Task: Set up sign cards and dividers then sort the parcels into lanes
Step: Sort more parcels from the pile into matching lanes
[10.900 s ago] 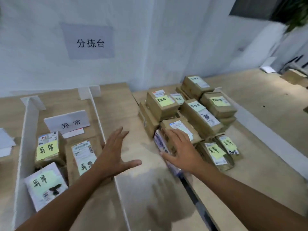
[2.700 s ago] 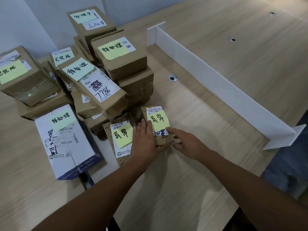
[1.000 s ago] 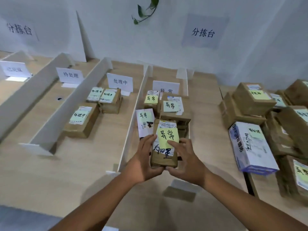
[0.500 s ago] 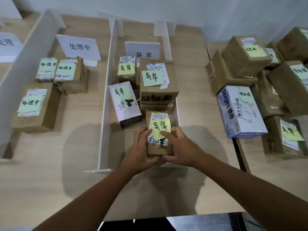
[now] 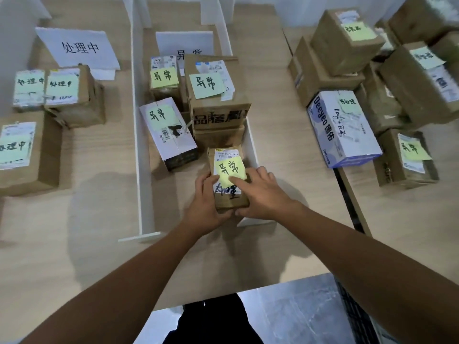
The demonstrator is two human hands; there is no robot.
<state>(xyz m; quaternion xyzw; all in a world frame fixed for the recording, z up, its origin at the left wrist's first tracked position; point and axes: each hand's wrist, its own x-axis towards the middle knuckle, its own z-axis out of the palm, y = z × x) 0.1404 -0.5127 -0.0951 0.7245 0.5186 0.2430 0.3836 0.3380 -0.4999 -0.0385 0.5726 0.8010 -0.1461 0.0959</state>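
Currently, a small brown parcel is being gripped by the left hand and right hand, fingers wrapped round its sides, near the worktop's front edge, between two white dividers. Beyond it, a white parcel and stacked brown parcels are being kept in the same lane. Farthest back, a sign card is being partly hidden.

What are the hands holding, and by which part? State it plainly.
A small brown parcel with a yellow note. The left hand grips its left side, the right hand its right side, fingers over the top.
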